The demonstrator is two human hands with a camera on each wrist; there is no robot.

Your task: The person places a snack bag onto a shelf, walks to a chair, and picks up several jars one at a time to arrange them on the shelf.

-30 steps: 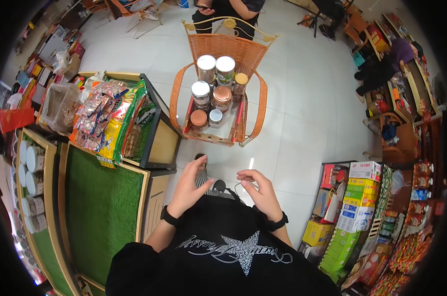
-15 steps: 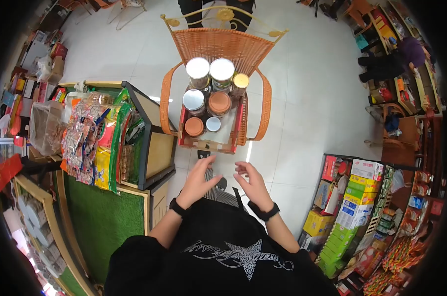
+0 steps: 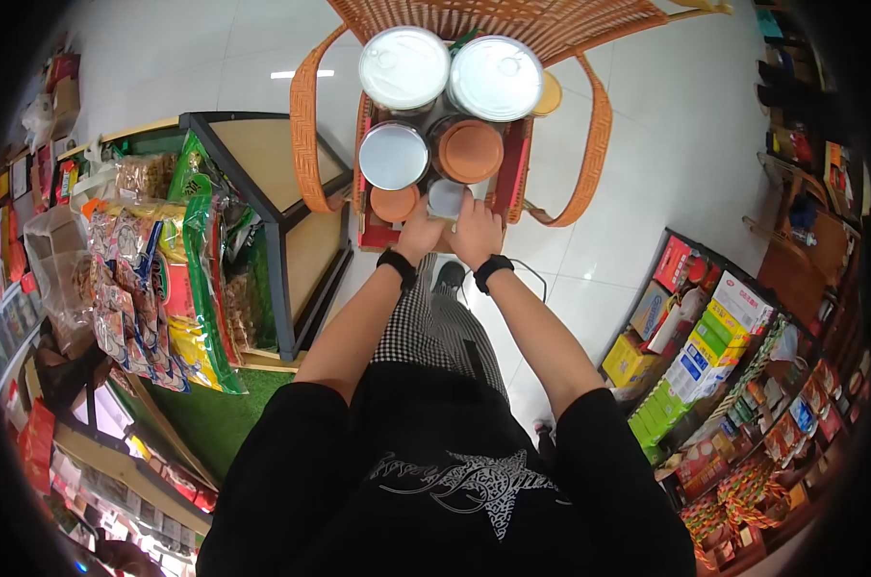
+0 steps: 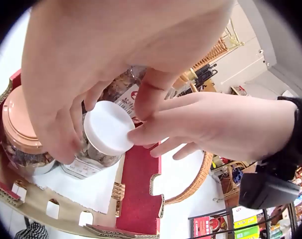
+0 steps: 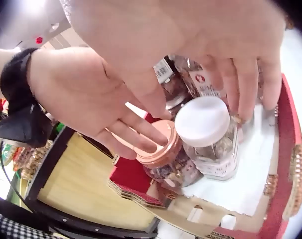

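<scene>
A small jar with a pale lid (image 3: 445,198) stands in the near part of a red-sided cardboard box (image 3: 379,234), beside an orange-lidded jar (image 3: 394,203). My left hand (image 3: 418,237) reaches in from the left, its fingers lowered between these two jars; in the left wrist view its thumb is by the white lid (image 4: 109,128). On the other side is my right hand (image 3: 478,233), fingers extended; its fingertips meet the lid's edge in the left wrist view. In the right wrist view, left fingers lie over the orange lid (image 5: 158,143), and right fingers point down past the white-lidded jar (image 5: 203,121).
Larger jars with silver lids (image 3: 403,68) and a brown lid (image 3: 470,151) fill the box's far part. The box rests on a wicker chair (image 3: 594,144). Left is a display stand (image 3: 283,231) with snack bags (image 3: 137,288); stacked cartons (image 3: 695,370) are at right.
The box and chair appear nearer and larger. Both hands have moved forward from in front of the box to the small pale-lidded jar in it.
</scene>
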